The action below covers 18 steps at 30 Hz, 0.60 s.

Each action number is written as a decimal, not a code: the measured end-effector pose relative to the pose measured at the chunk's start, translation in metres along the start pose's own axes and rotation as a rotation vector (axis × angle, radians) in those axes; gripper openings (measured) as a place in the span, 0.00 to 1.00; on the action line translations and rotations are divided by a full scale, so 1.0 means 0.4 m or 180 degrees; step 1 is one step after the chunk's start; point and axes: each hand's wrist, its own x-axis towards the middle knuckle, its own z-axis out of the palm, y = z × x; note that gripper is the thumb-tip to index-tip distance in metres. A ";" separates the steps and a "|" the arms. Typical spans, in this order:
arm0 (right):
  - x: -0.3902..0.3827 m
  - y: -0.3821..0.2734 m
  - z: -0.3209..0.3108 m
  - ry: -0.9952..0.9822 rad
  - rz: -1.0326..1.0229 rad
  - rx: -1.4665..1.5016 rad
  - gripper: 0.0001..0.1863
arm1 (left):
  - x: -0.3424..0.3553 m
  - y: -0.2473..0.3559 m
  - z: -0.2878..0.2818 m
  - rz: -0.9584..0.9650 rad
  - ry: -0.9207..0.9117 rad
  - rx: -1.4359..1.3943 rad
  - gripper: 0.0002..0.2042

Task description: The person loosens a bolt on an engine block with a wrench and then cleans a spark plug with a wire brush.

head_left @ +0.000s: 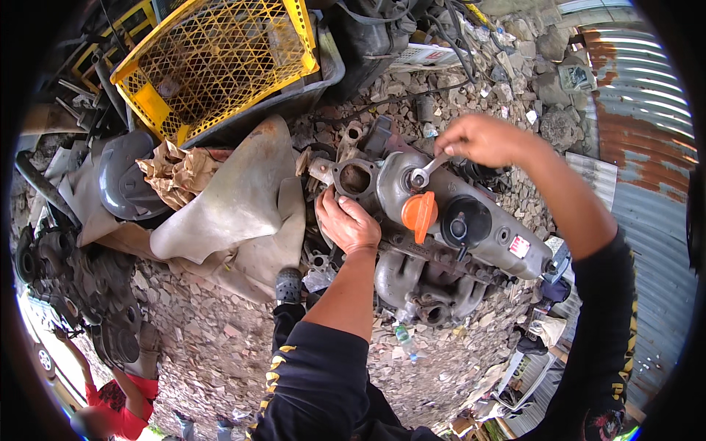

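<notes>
Gripping a wrench atop the engine, the right hand is apparently seeking leverage, while, apart from it, the left hand is touching the engine's left end, seemingly for steadiness, its hold unclear.

The right hand covers the handle end of a wrench, whose ring hides whatever sits beneath it at the left end of the engine cover. Whether the left hand grips the bored flange or merely rests there cannot be told. The view's top edge cuts off a yellow crate; a co-worker's head is blurred.
</notes>
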 end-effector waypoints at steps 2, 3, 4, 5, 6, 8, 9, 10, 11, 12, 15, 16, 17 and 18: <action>-0.059 -0.006 0.079 0.0528 0.0313 0.0619 0.12 | 0.004 -0.004 -0.003 -0.0081 -0.0002 0.0037 0.20; -0.094 0.018 0.130 0.0845 0.0114 0.0700 0.12 | 0.002 0.000 -0.002 -0.0061 0.0003 0.0043 0.20; -0.112 0.007 0.149 0.0911 0.0137 0.0678 0.12 | 0.002 -0.006 -0.003 -0.0050 0.0032 0.0079 0.21; -0.135 -0.004 0.164 0.0994 0.0188 0.0657 0.12 | 0.002 -0.004 -0.004 -0.0028 0.0036 0.0100 0.21; -0.148 -0.009 0.172 0.1076 0.0237 0.0637 0.13 | 0.001 -0.002 -0.003 -0.0086 0.0018 0.0114 0.21; -0.150 -0.022 0.159 0.0975 0.0388 0.0667 0.15 | -0.002 0.006 -0.001 -0.0187 -0.0044 0.0132 0.21; -0.142 -0.044 0.142 0.0863 0.0499 0.0813 0.16 | 0.000 0.003 -0.002 -0.0210 -0.0024 0.0109 0.21; -0.134 -0.051 0.131 0.0746 0.0605 0.0956 0.16 | 0.002 0.001 -0.002 -0.0200 0.0000 0.0112 0.21; -0.129 -0.026 0.143 0.0904 0.0318 0.0805 0.18 | 0.002 0.004 -0.001 -0.0194 0.0003 0.0101 0.21; -0.137 -0.004 0.143 0.0772 0.0394 0.0950 0.18 | 0.001 0.006 -0.001 -0.0190 0.0009 0.0091 0.21; -0.132 0.011 0.108 0.0192 0.0684 0.1305 0.17 | 0.003 0.014 -0.004 -0.0227 -0.0035 -0.0010 0.21; -0.126 0.002 0.078 -0.0108 0.0858 0.1376 0.17 | 0.001 0.012 -0.003 -0.0215 -0.0032 0.0007 0.21; -0.120 -0.006 0.059 -0.0417 0.1031 0.1443 0.17 | -0.001 0.010 -0.001 -0.0209 -0.0027 0.0027 0.21; -0.114 -0.011 0.055 -0.0462 0.1054 0.1406 0.17 | -0.001 0.006 0.000 -0.0203 -0.0021 0.0045 0.21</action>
